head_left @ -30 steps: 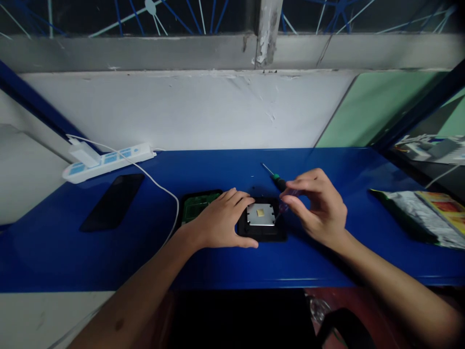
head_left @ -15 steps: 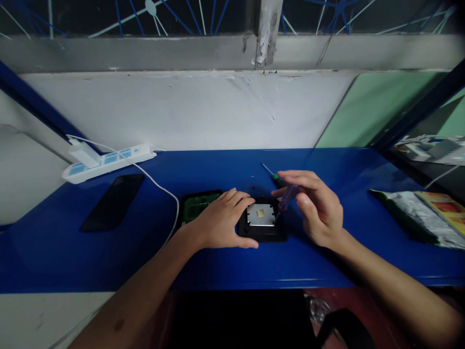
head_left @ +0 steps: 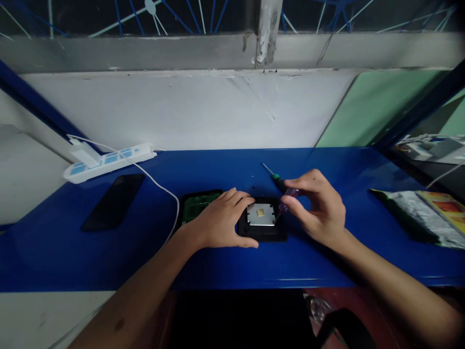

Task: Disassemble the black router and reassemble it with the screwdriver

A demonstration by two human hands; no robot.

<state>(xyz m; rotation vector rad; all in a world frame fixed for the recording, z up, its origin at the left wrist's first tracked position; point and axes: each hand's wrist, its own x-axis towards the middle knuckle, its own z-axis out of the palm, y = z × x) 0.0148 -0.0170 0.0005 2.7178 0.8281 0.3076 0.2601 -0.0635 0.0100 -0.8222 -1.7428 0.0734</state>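
Note:
A black plastic housing (head_left: 265, 235) lies on the blue desk, with a silver metal plate (head_left: 267, 219) inside it that bears a small gold square (head_left: 260, 213). My left hand (head_left: 227, 218) rests flat with fingers spread over the housing's left edge. In my right hand (head_left: 319, 208) a screwdriver with a translucent purple handle (head_left: 292, 193) is pinched between thumb and fingers. Its shaft slants down to the plate's right edge; the tip is too small to make out. Partly under my left hand sits a second black casing with a green circuit board (head_left: 198, 206).
Behind my right hand lies another screwdriver (head_left: 276, 178) with a green and black handle. To the left are a black phone (head_left: 112, 203), a white power strip (head_left: 109, 162) and a white cable (head_left: 156, 182). A foil packet (head_left: 421, 218) lies at right.
My right hand's fingers have curled in around the purple handle, thumb and forefinger drawing closer together. My left hand and the housing have stayed in place.

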